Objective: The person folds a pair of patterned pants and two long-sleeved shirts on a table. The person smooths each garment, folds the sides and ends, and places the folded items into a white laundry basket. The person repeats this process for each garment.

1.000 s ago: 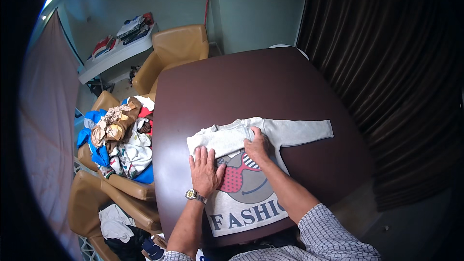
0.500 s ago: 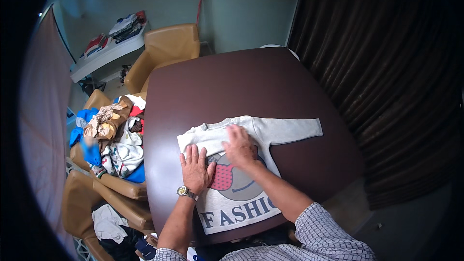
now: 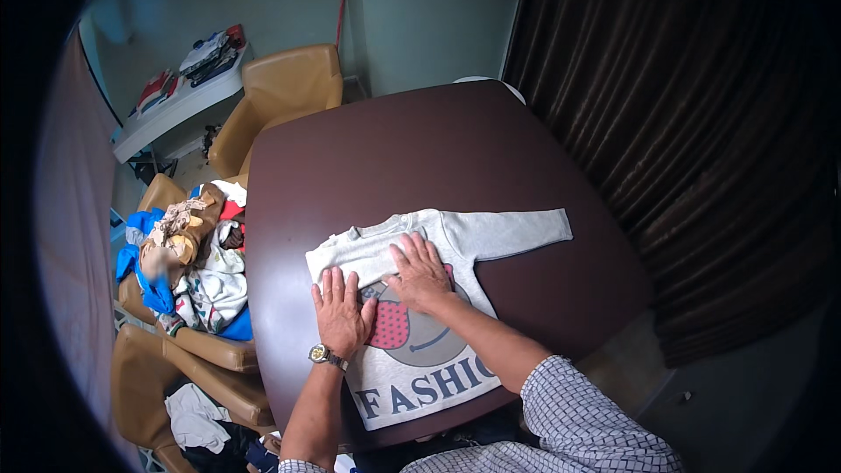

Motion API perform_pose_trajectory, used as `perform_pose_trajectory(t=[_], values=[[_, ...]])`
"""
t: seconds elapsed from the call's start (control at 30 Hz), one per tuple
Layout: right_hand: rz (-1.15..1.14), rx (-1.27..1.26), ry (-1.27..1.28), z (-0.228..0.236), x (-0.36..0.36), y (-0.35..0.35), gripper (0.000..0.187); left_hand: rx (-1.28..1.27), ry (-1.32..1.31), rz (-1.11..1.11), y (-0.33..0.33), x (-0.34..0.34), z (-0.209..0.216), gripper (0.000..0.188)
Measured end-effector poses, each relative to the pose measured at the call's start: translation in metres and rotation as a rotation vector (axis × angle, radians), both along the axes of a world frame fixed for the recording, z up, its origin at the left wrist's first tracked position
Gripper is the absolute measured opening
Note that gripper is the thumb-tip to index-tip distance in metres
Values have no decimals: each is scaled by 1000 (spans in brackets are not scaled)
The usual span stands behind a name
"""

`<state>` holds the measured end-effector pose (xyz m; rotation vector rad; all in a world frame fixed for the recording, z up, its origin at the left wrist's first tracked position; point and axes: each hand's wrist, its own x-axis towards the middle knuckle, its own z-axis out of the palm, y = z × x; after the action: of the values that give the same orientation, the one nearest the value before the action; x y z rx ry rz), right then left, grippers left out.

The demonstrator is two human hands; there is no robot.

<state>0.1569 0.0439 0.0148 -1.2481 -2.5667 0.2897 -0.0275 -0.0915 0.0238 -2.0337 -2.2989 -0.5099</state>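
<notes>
A pale grey long-sleeved sweatshirt (image 3: 517,232) lies front up on the dark brown table (image 3: 412,149). It has a grey and pink printed picture and dark lettering on its front. Its right-hand sleeve is stretched out to the right; the left-hand one is folded across the chest. My left hand (image 3: 343,314), with a watch on the wrist, lies flat at the shirt's left edge, fingers spread. My right hand (image 3: 422,275) rests flat on the chest just below the neckline, fingers stretched out, partly over the folded sleeve and the print.
Left of the table, a tan armchair holds a heap of mixed clothes (image 3: 206,267). A nearer chair (image 3: 144,368) carries white and dark garments. Folded clothes (image 3: 210,57) lie on a white shelf (image 3: 180,109) at the back left. A dark curtain (image 3: 631,123) hangs at the right.
My right hand has come down slightly and now lies flat on the chest, where it was blurred before. My left hand stays at the shirt's left edge. The whole view has shifted a little.
</notes>
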Motion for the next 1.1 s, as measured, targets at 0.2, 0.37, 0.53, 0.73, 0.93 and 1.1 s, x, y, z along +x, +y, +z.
perform_pose_trajectory(t=[0.2, 0.37, 0.53, 0.73, 0.93, 1.1], values=[[-20, -9, 10, 0, 44, 20, 75, -17, -9, -6, 5, 3, 3, 70], [-235, 288, 395, 1, 124, 45, 65, 8, 0, 2, 6, 1, -2, 73], [-800, 137, 213, 18, 232, 89, 78, 33, -34, -133, 24, 31, 27, 75], [-1021, -133, 71, 11, 279, 112, 99, -9, -43, -396, 87, 104, 33, 75], [-866, -146, 382, -19, 293, 139, 41, -42, -33, -415, 94, 113, 9, 74], [-620, -96, 1102, 3, 237, 137, 13, -94, -573, -374, 106, 98, 26, 76]])
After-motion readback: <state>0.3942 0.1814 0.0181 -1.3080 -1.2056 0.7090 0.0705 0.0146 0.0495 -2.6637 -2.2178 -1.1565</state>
